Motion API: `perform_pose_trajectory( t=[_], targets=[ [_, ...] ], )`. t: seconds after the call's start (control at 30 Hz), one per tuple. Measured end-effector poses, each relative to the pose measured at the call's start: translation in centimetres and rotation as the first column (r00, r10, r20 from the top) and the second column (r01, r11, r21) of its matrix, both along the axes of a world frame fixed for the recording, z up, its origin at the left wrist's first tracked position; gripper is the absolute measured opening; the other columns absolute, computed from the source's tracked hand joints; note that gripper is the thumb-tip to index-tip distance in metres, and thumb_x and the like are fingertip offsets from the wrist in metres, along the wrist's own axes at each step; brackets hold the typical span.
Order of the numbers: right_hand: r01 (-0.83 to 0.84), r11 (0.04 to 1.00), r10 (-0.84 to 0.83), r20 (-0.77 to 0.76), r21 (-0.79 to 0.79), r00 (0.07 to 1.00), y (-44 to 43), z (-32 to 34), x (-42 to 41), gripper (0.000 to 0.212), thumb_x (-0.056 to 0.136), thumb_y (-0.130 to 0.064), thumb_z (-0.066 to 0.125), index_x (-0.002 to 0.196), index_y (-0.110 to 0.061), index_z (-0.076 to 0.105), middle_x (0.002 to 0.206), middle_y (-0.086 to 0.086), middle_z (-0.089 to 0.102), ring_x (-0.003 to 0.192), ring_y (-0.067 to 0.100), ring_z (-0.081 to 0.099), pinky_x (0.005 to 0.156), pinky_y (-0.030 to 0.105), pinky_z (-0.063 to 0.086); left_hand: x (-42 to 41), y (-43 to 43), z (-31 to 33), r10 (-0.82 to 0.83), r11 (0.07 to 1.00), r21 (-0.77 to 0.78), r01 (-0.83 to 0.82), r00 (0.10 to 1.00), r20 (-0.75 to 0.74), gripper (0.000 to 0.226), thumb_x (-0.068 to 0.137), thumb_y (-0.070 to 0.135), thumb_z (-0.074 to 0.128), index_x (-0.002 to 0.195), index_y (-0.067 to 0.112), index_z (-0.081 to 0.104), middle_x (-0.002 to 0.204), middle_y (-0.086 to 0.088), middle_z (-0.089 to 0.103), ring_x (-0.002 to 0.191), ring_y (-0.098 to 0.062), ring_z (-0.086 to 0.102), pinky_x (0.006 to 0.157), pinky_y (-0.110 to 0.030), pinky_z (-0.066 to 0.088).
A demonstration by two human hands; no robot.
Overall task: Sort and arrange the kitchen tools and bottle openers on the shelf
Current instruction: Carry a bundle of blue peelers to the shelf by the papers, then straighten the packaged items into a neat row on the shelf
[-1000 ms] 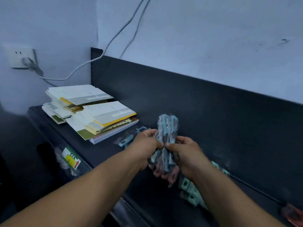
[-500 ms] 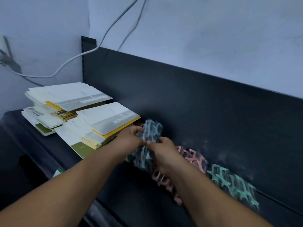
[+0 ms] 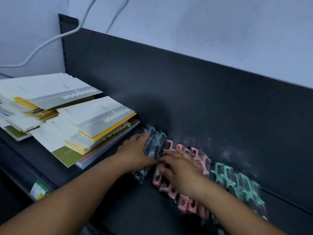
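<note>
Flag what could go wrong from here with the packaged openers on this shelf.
The blue openers, held by the left hand, look propped on edge against the pink openers; released, they may topple toward the notebook stack. The right hand presses on the pink row; a push could slide it into the green openers, mixing colours.

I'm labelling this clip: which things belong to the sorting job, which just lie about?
Job: blue packets, pink packets, green packets, shelf, left hand, right hand.
Lying about: notebook stacks, white cable, shelf label.
</note>
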State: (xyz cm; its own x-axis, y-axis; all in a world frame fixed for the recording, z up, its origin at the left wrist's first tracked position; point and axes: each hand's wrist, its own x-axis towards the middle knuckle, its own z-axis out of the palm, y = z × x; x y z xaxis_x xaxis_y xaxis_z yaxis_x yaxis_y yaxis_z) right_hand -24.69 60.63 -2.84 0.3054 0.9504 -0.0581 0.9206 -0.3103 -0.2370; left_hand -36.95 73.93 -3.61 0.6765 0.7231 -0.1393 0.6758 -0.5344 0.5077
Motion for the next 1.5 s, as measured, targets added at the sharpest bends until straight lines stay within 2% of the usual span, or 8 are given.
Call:
perform_pose_trajectory(
  t=[0.07,0.17,0.57,0.97,1.13,1.27,1.4,1.5],
  targets=[
    [0.004,0.986,-0.005,-0.002,-0.168,1.0,0.1,0.0,-0.4,0.049,0.095,-0.048,0.037,0.143,-0.045,0.029,0.159,-0.017,0.006,0.147,0.023,-0.01,0.116,0.052,-0.005,0.0,0.0,-0.1,-0.033,0.999,0.016,0.034,0.999,-0.007,0.091,0.077,0.053,0.064,0.148,0.047,0.007,0.161,0.001,0.001,0.145,-0.026,0.014,0.116,-0.038,0.02],
    [0.044,0.975,-0.039,0.028,-0.219,0.999,-0.3,-0.1,-0.5,0.053,0.095,-0.052,0.03,0.146,-0.047,0.015,0.159,-0.02,-0.006,0.145,0.027,-0.018,0.111,0.062,-0.01,0.3,-0.3,0.0,-0.07,0.995,0.068,0.074,0.996,-0.056,0.076,0.082,0.053,0.057,0.146,0.05,0.018,0.161,0.002,0.002,0.146,-0.024,0.013,0.117,-0.037,0.018],
    [0.201,0.952,-0.184,0.091,-0.231,0.979,-9.5,-0.4,2.5,0.057,0.094,-0.059,0.024,0.147,-0.049,0.007,0.157,-0.024,-0.012,0.147,0.025,-0.01,0.114,0.059,-0.006,3.6,-6.8,-0.1,-0.191,0.98,0.042,0.194,0.979,-0.067,0.074,0.085,0.048,0.054,0.149,0.043,0.017,0.161,0.0,0.001,0.145,-0.027,0.012,0.117,-0.038,0.017],
    [0.226,0.955,-0.216,0.07,-0.194,0.974,-13.0,-0.3,3.1,0.056,0.095,-0.059,0.027,0.148,-0.045,0.014,0.159,-0.018,-0.004,0.148,0.027,-0.005,0.113,0.059,-0.004,4.1,-8.4,0.3,-0.209,0.973,0.08,0.218,0.972,-0.108,0.076,0.084,0.053,0.055,0.149,0.041,0.016,0.161,-0.003,-0.004,0.144,-0.03,0.016,0.117,-0.038,0.021],
    [0.247,0.969,-0.247,-0.012,-0.018,0.969,-14.9,1.2,2.8,0.052,0.096,-0.057,0.026,0.147,-0.046,0.02,0.16,-0.015,0.003,0.147,0.02,-0.012,0.112,0.053,-0.016,4.0,-9.5,1.4,-0.155,0.931,0.307,0.199,0.975,-0.161,0.084,0.082,0.072,0.043,0.15,0.041,0.006,0.161,-0.004,-0.006,0.147,-0.03,0.003,0.116,-0.048,0.008],
    [0.323,0.939,-0.331,0.054,0.121,0.942,-19.2,2.2,4.0,0.046,0.099,-0.041,0.036,0.144,-0.041,0.03,0.159,-0.01,0.015,0.148,0.017,0.003,0.119,0.046,0.0,5.0,-13.2,2.6,-0.251,0.855,0.454,0.251,0.966,-0.06,0.071,0.09,0.058,0.043,0.151,0.035,0.014,0.161,-0.003,0.0,0.148,-0.026,0.0,0.118,-0.047,0.006],
    [0.449,0.884,-0.46,0.071,0.13,0.885,-24.9,1.0,7.3,0.048,0.096,-0.027,0.042,0.143,-0.033,0.037,0.157,-0.003,0.024,0.145,0.02,0.019,0.117,0.042,0.017,6.9,-19.3,3.1,-0.507,0.78,0.418,0.466,0.862,-0.014,0.065,0.093,0.053,0.037,0.15,0.029,0.02,0.16,-0.001,0.011,0.147,-0.021,0.008,0.119,-0.038,0.01],
    [0.575,0.8,-0.592,0.066,0.172,0.803,-29.3,-0.1,11.0,0.047,0.092,-0.02,0.046,0.138,-0.024,0.045,0.151,0.003,0.035,0.138,0.026,0.032,0.113,0.042,0.027,8.2,-23.9,3.3,-0.65,0.699,0.359,0.619,0.759,-0.043,0.065,0.095,0.054,0.037,0.151,0.027,0.018,0.161,0.0,0.01,0.147,-0.017,0.005,0.12,-0.035,0.005]
  ],
)
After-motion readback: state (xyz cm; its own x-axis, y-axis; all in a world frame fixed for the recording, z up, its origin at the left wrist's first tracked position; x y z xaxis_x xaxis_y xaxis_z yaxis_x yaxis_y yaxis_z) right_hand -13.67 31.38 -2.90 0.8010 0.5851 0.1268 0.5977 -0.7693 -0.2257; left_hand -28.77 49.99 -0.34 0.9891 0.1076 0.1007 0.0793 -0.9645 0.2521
